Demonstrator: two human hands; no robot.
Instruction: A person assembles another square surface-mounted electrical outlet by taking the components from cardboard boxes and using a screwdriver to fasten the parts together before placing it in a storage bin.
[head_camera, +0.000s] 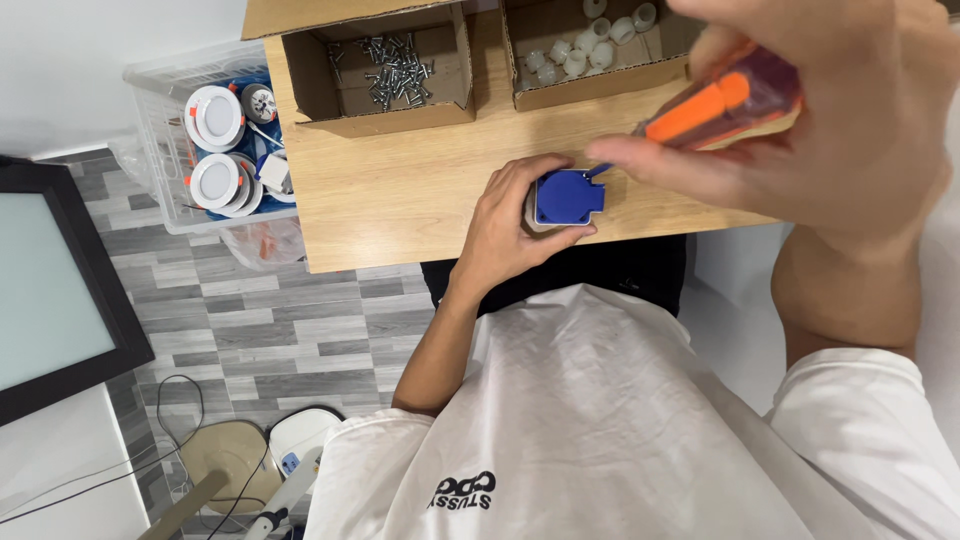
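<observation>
Presently, two open brown cardboard boxes stand on the light wooden desk (400, 200): the left box (380, 75) holds many small metal screws, the right box (590, 55) several white plastic caps. One blue square plastic socket part (567, 197) sits near the desk's front edge, grasped by the left hand (515, 225), fingers curled around it. The right hand (800, 110), raised and blurred, clenches one orange-handled screwdriver (715, 105), tip at the part.

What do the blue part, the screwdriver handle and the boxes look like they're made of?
Blue part: likely moulded plastic, with an even matte colour. Screwdriver handle: see-through orange plastic, glossy but blurred. Boxes: brown cardboard with raw folded flaps.
</observation>
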